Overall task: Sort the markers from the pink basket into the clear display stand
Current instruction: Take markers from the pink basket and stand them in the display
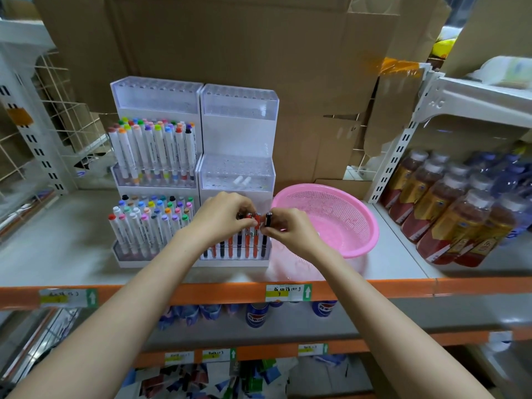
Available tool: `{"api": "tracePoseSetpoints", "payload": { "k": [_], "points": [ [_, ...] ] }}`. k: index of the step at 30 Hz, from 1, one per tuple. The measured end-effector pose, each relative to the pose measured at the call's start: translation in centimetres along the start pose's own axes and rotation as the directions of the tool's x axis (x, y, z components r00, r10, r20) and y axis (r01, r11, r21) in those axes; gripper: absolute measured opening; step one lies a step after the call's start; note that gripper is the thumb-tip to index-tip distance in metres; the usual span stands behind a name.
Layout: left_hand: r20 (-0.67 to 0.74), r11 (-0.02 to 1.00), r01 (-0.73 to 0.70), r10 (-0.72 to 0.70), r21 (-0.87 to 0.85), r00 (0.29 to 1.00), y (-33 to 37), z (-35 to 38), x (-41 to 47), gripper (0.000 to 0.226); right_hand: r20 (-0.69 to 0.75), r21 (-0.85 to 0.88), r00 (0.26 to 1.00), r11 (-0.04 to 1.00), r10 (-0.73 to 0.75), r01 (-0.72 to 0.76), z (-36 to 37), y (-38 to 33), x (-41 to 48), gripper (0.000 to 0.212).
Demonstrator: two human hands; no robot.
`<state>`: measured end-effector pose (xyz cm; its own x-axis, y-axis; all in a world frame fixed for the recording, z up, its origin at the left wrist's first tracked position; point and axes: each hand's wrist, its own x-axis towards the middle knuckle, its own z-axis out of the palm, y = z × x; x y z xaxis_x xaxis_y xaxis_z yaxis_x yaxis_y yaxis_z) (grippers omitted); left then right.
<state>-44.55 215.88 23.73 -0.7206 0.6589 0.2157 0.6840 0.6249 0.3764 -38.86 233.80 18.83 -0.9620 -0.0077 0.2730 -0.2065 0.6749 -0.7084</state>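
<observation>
Head view: left hand (223,216) grips orange marker (256,237), right hand (289,230) pinches black marker (268,220); clear stand (239,110), perforated round pink basket (371,234).

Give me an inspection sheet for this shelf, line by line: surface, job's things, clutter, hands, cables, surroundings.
Surface: grey shelf, orange front edge.
Job's things: pink basket, no markers seen inside; clear stand, red and black markers upright in its front row.
Clutter: nothing seen.
Hands: left hand grips marker tops; right hand pinches the black end marker.
Cables: nothing seen.
Surroundings: full marker stand left, bottles right, cardboard behind.
</observation>
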Motion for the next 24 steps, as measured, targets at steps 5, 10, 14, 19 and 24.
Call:
{"api": "tracePoseSetpoints", "payload": {
  "k": [5,10,14,19,24],
  "points": [
    [0.006,1.0,0.008,-0.008,0.015,1.0,-0.2,-0.2,-0.2,0.024,0.0,-0.004,1.0,1.0,0.007,-0.007,-0.2,-0.3,0.1,0.019],
    [0.003,1.0,0.023,-0.023,0.004,1.0,-0.6,-0.4,-0.3,0.023,0.001,0.006,1.0,1.0,0.007,-0.007,0.1,-0.4,0.5,0.023],
    [0.005,1.0,0.017,-0.017,0.025,1.0,-0.8,-0.4,-0.4,0.025,0.001,0.006,1.0,1.0,0.007,-0.007,0.4,-0.9,0.8,0.02],
    [0.009,1.0,0.025,-0.025,0.01,1.0,-1.3,-0.5,-0.6,0.025,-0.008,-0.021,1.0,1.0,-0.007,0.007,0.5,-1.3,0.9,0.012],
    [-0.004,0.999,0.025,-0.025,0.029,1.0,-1.7,-0.8,-1.0,0.031,-0.004,0.039,1.0,0.999,-0.008,0.008,0.2,-1.6,1.1,0.017]
  ]
}}
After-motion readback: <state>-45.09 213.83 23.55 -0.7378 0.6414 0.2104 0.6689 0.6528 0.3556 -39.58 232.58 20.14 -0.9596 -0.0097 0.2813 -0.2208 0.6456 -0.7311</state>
